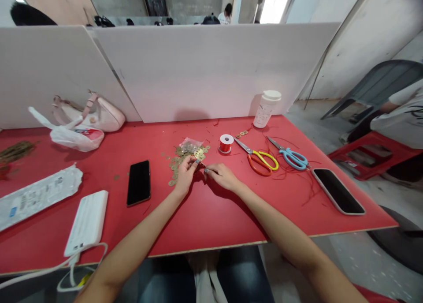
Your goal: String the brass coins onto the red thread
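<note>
1. Fingers of the left hand close in a pinch on a small brass coin, just above the red counter. The right hand presses its fingertips together; whether a strand sits between them is too small to tell.
2. That coin sits at the left fingertips, with the right fingertips just beside it and nearly touching.
3. The hold looks to be on the rim only, so the coin could slip and get lost in the heap of coins just behind the hand.
4. Farther back, the spool of red thread stands free; a tug on the line could likely tip or roll it.
5. The scissors lie to the right, where a sweeping wrist might catch them.
</note>
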The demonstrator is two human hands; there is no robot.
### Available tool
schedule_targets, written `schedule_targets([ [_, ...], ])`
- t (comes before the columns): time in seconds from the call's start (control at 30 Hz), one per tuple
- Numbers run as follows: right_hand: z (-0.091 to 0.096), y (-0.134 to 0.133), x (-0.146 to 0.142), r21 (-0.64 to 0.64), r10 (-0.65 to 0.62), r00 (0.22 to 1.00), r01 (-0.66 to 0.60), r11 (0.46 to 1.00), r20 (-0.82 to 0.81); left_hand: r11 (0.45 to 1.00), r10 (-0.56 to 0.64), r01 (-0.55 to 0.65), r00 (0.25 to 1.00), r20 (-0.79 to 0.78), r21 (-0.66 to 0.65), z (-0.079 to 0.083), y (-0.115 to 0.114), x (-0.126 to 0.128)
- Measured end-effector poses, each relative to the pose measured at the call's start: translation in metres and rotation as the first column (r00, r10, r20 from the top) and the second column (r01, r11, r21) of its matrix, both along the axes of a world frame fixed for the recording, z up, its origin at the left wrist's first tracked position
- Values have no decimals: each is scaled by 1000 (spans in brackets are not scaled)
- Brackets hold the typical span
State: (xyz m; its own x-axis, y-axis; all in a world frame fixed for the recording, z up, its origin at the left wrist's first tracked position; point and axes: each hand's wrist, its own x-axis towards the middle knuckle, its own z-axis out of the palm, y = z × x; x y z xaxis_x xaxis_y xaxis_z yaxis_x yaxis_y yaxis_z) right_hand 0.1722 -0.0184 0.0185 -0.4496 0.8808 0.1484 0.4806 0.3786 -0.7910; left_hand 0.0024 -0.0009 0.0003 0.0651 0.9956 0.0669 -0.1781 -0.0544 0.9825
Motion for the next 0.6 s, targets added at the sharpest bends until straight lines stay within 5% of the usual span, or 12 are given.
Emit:
schedule_targets([
  [0.37, 0, -2, -4, 28, -68, 995, 66, 997, 78, 971, 77, -22, 972, -222, 240, 6, -6, 2],
  [0.6, -7, -3, -6, -6, 68, 997, -68, 998, 27, 957, 66, 27, 949, -309, 289, 13, -14, 5],
])
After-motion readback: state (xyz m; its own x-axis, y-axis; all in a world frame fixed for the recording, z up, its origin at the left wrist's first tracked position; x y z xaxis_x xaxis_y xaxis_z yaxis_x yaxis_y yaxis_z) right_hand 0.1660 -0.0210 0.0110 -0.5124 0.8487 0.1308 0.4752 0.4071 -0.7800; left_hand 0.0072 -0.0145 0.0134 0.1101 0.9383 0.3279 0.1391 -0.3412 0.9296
